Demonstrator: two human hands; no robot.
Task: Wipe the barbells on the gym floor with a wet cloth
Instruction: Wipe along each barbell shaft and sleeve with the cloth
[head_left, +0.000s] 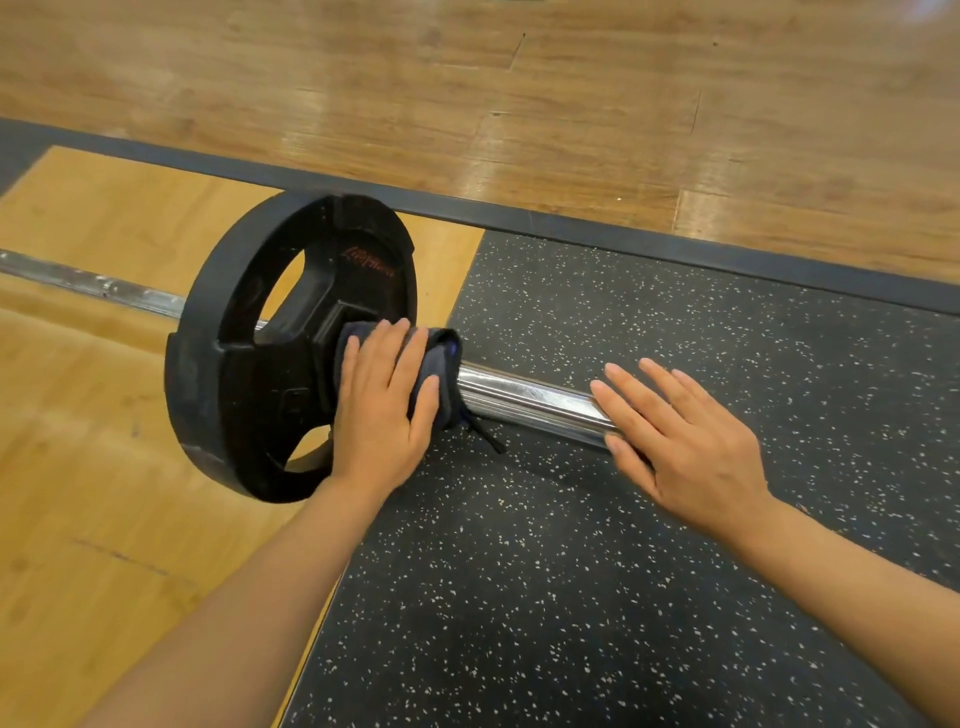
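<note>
Glossy wood plank floor, black border strip, speckled rubber mat, pale platform boards

Bright, even indoor light, glare on the wooden floor, wide-angle bending at the edges.
</note>
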